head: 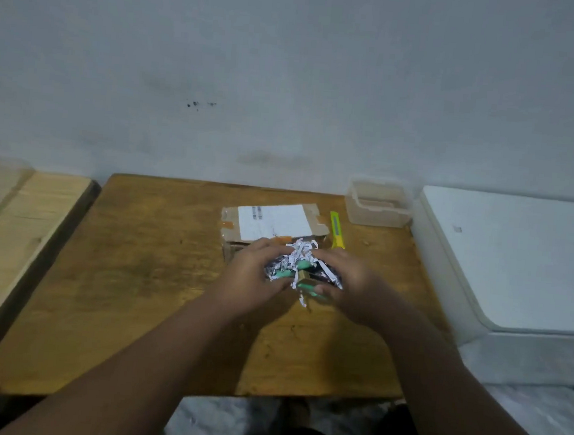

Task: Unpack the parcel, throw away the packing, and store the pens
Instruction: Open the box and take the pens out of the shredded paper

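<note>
A clump of shredded paper (pixel 298 257) with green pens (pixel 300 265) buried in it is held just above the near edge of the open parcel (pixel 271 224), over the middle of the desk (pixel 157 275). It is cupped from both sides: the left hand (pixel 257 276) is curled around its left flank, the right hand (pixel 349 284) around its right, with the right fingers (pixel 321 291) pressed on a green piece at the bottom. The step is judged to be lifting the contents clear so that packing and pens can be parted. It is best done with the bundle kept low over the desk, loose strips being shaken off gently while the pens are pinched firmly, so that none is thrown away with the shreds. A yellow cutter (pixel 337 233) lies just right of the parcel, and a clear tub (pixel 379 207), likely meant for the pens, stands at the far right corner.
</note>
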